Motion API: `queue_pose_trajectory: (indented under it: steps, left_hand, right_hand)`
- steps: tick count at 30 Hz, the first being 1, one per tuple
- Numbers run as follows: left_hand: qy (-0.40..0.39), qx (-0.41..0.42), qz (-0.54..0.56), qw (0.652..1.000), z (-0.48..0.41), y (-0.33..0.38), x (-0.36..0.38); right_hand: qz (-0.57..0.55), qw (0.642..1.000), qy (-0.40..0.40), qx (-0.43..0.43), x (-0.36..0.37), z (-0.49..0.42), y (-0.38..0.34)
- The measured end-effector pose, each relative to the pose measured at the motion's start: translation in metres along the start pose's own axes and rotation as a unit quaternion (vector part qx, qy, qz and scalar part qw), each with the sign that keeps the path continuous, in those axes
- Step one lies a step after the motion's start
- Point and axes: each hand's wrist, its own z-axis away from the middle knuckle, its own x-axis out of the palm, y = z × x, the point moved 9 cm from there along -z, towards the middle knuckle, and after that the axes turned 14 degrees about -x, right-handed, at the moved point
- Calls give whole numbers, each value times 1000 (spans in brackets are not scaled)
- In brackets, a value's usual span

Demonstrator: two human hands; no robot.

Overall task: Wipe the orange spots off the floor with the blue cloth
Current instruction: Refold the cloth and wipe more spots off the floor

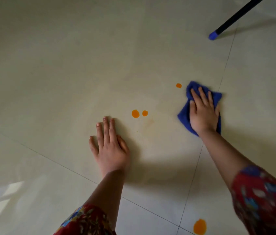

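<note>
My right hand presses flat on the crumpled blue cloth on the pale tiled floor, fingers spread over it. A small orange spot lies just left of the cloth's far corner. Two more orange spots sit side by side in the middle, just beyond my left hand, which rests flat on the floor with straight fingers. A larger orange spot lies near the bottom edge, beside a tile joint. A faint smear marks the floor below the middle pair.
A black pole with a blue tip slants down to the floor at the far right. Grout lines cross the tiles. Bright window light reflects off the floor at the lower left.
</note>
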Motion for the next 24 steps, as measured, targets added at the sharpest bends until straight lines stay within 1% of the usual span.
queue_pose_trajectory:
  steps: [2, 4, 5, 6, 7, 8, 9, 10, 11, 13, 14, 15, 17, 18, 19, 21, 22, 24]
  left_hand:
    - [0, 0, -3, 1000, 0, -1, 0]
    - [0, 0, -4, 1000, 0, -1, 1]
    - [0, -1, -5, 1000, 0, -1, 1]
    - [0, -1, -7, 1000, 0, -2, 0]
    - [0, -1, -7, 1000, -1, -1, 0]
    - [0, -1, -7, 1000, 0, -1, 0]
    - [-1, 0, -9, 1000, 0, -1, 0]
    - [-2, -1, -9, 1000, 0, -2, 0]
    - [-1, -2, -10, 1000, -1, -2, 0]
    - [-2, 0, -15, 1000, 0, -1, 0]
    - [-3, 0, -16, 1000, 0, -1, 0]
    - [-4, 1, -16, 1000, 0, -1, 0]
    - [-4, 0, -15, 1000, 0, -1, 1]
    - [-3, 0, -14, 1000, 0, -1, 0]
    - [-2, 1, -13, 1000, 0, -1, 1]
    - [1, -2, -7, 1000, 0, -1, 0]
    - [2, -5, -6, 1000, -1, -2, 0]
    - [-4, -3, -8, 1000, -1, -3, 2]
  right_hand:
    - [-9, 1000, -7, 1, 7, -40, -19]
    - [-24, 999, -22, -27, 16, -62, -50]
    - [-30, 997, -28, -67, 19, -63, -70]
    - [-29, 991, -29, -128, 20, -54, -92]
    - [-24, 977, -31, -210, 18, -33, -112]
    - [-18, 955, -43, -294, 18, -4, -127]
    - [-16, 933, -58, -354, 19, 24, -129]
    - [-19, 924, -66, -377, 17, 43, -118]
    - [-30, 931, -62, -359, 13, 45, -98]
    - [-48, 972, -32, -230, 6, 19, -47]
    - [-43, 985, -20, -167, 3, 1, -31]
    - [-35, 991, -19, -127, 4, -16, -25]
    - [-26, 994, -20, -106, 8, -43, -44]
    - [-26, 992, -21, -118, 13, -51, -65]
    - [-30, 988, -26, -146, 18, -52, -89]
    - [-40, 969, -31, -243, 26, -32, -143]
    - [-39, 949, -35, -311, 27, -7, -169]
    - [-26, 891, -79, -447, 30, 63, -195]
